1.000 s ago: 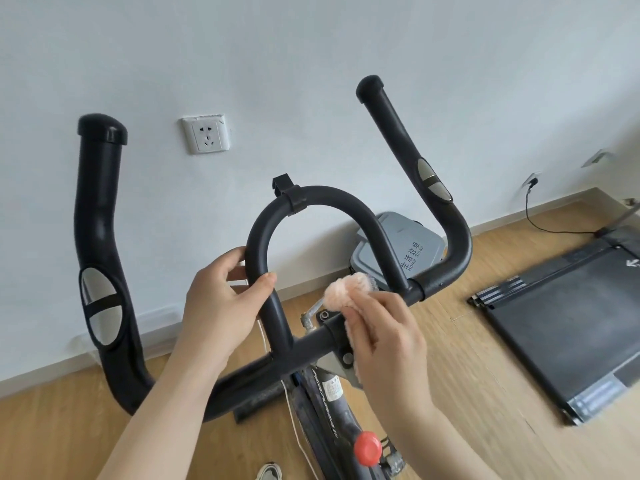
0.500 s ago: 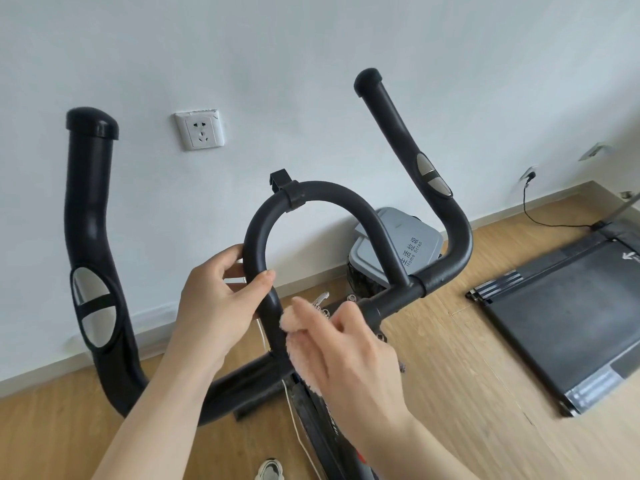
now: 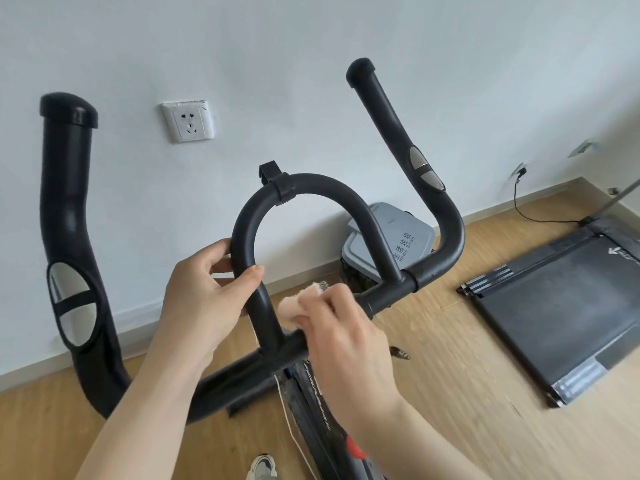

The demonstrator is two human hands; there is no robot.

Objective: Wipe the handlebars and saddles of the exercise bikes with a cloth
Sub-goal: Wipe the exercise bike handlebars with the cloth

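both hands on the black handlebars (image 3: 349, 199). left hand (image 3: 204, 299) wraps fingers and thumb round left side of the centre loop. right hand (image 3: 341, 336) clutches a pinkish cloth (image 3: 294, 303), pressing it against the crossbar just right of the loop base. grey bin (image 3: 391, 244) behind, by the wall.

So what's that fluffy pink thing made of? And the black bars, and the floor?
The cloth in the right hand looks like soft plush fabric, maybe microfibre: fuzzy, pale pink. The handlebars look like tubing under a matte black foam or rubber cover, dull, faintly grainy; which one is unclear. The floor looks like wood or laminate: tan planks with seams.
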